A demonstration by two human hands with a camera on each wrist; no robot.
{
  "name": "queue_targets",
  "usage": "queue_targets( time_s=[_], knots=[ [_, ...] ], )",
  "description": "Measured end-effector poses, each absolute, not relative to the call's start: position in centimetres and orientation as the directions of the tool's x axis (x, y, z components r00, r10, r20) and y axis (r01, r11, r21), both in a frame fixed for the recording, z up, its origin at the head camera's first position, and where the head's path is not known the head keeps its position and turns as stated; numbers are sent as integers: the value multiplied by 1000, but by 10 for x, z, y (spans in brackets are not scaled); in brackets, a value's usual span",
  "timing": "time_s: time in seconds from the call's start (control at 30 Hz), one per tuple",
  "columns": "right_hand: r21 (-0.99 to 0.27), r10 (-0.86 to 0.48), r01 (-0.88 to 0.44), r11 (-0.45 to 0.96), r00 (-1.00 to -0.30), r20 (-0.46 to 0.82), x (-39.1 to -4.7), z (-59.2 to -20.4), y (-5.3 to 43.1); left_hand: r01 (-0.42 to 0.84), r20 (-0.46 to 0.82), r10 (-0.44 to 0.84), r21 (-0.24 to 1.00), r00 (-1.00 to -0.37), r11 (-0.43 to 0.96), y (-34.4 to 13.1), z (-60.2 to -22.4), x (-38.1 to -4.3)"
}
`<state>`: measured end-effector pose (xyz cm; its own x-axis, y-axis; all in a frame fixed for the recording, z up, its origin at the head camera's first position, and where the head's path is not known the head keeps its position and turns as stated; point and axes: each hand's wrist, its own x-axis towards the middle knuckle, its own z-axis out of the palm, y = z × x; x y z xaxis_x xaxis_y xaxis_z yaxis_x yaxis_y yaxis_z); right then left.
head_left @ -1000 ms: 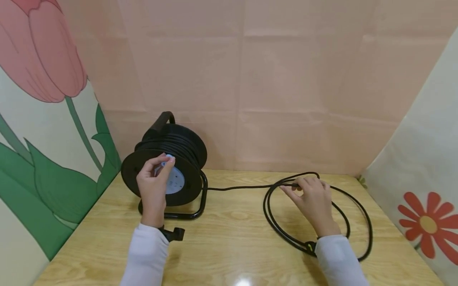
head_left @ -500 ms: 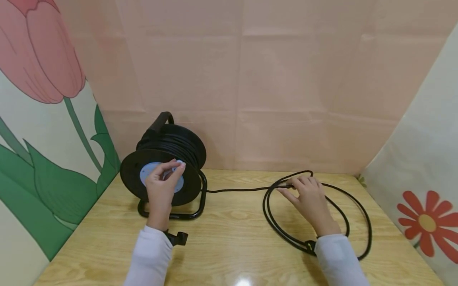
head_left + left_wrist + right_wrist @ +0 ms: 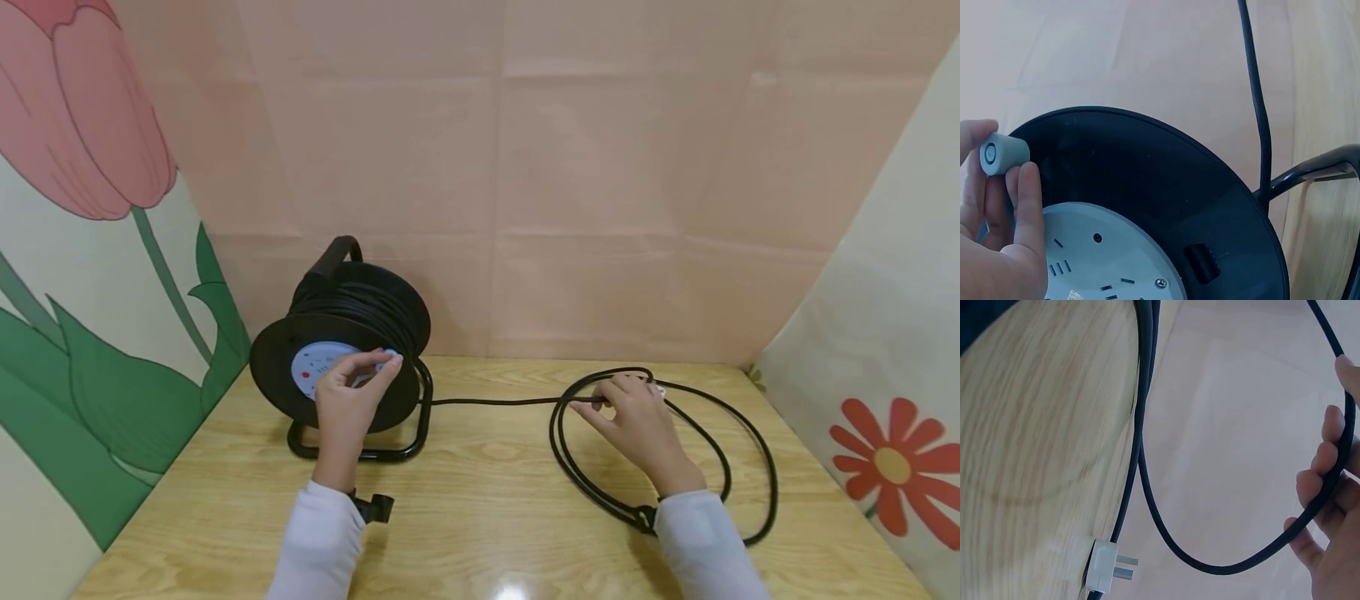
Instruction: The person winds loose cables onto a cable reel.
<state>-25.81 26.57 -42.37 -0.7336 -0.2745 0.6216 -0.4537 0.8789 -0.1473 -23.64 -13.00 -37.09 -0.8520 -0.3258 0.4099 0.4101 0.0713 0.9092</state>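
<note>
A black cable reel (image 3: 273, 358) stands at the left of the table, with cord wound on its drum and a pale blue socket panel (image 3: 315, 365) on its front. My left hand (image 3: 348, 400) pinches the small crank knob (image 3: 1009, 154) at the right of that panel. From the reel a black cord (image 3: 495, 402) runs to the right into my right hand (image 3: 637, 427). In the right wrist view the cord curves across the curled fingers, the thumb lying against it. Loose loops of the same cord surround that hand on the table.
A white plug (image 3: 1102, 565) with metal prongs lies beside the loops, mostly covered by my right hand in the head view. Under the reel is a black tube stand (image 3: 397, 455). A pink sheet (image 3: 570, 167) rises behind the wooden table (image 3: 465, 517).
My left hand has carried the knob right and down around the reel's face, uncovering more of the socket panel. The right hand has shifted slightly left with the cord.
</note>
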Motion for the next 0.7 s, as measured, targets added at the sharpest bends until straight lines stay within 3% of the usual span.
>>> queue_targets(
  time_s=[0.3,0.57,0.7],
  knots=[
    [-89,-318,-464,881,-723,613,-260,-427,266,410,431,-312,902,-847,132,-130,-374,-235],
    [-127,-248,-370,920,-804,541,-260,-430,270,406,483,-266,865,-835,295,-128,-376,-230],
    [-90,-295,-410,907,-774,560,-261,-431,268,386,467,-241,866,-850,317,-128,-380,-230]
  ],
)
